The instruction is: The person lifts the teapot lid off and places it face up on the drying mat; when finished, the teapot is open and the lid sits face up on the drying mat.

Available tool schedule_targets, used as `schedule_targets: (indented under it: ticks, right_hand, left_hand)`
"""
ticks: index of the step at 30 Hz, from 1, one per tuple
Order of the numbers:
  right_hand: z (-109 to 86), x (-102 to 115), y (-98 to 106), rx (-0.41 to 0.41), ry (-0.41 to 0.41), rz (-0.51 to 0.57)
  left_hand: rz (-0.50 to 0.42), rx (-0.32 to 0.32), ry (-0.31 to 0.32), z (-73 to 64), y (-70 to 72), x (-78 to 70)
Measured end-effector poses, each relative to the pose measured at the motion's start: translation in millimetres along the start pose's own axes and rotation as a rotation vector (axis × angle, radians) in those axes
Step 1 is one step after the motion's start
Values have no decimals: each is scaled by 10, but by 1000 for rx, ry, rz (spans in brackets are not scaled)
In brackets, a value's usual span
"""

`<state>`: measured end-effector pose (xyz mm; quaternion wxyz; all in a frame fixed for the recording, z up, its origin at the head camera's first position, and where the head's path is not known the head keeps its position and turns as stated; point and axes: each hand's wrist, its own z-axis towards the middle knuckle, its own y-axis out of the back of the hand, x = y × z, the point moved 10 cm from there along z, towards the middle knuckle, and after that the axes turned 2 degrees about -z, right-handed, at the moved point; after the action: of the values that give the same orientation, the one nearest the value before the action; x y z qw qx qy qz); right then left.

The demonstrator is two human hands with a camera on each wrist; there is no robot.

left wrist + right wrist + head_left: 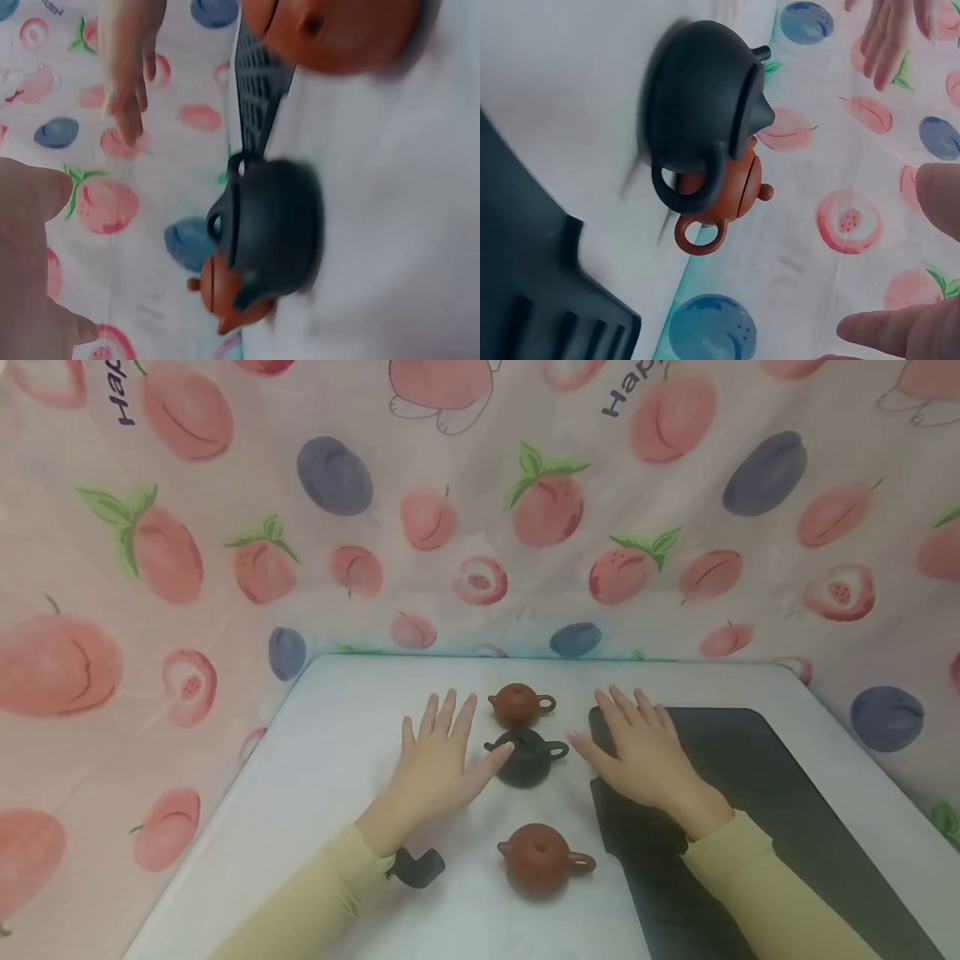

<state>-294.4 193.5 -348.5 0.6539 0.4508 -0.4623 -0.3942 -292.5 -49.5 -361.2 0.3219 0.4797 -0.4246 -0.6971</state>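
Three small teapots stand in a rough column on the white table: a reddish-brown teapot at the back, a black teapot just in front of it, and another reddish-brown teapot nearer me. My left hand is held above the table, fingers straight and spread, its thumb overlapping the black teapot in the head view. To the right of the teapots, my right hand hovers palm down with straight fingers over a black board's edge. Both wrist views show the hands raised apart from the teapots, holding nothing.
The black slotted board lies along the right of the white table. A dark curved piece shows beside my left cuff. Fruit-printed cloth hangs behind and at both sides.
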Motion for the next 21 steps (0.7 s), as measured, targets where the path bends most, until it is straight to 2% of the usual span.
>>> schedule_targets:
  ticks: [3,8,12,14,17,21]
  right_hand:
    - [-104,31,8,-23,47,35]
    - [-266,264,-2,-83,199,159]
    - [-356,501,-97,-43,291,231]
    - [-389,604,-189,9,315,237]
    - [-436,725,-327,63,343,219]
    - [-502,823,-400,30,395,193]
  left_hand:
    - [-99,-7,-31,-141,-46,-54]
    - [-312,-64,-83,-354,-148,-108]
    - [-479,-62,-88,-447,-306,-103]
    - [-514,-45,-90,-471,-398,-91]
    - [-519,-1,-92,-505,-528,-71]
    - [-480,94,-106,-571,-693,-76]
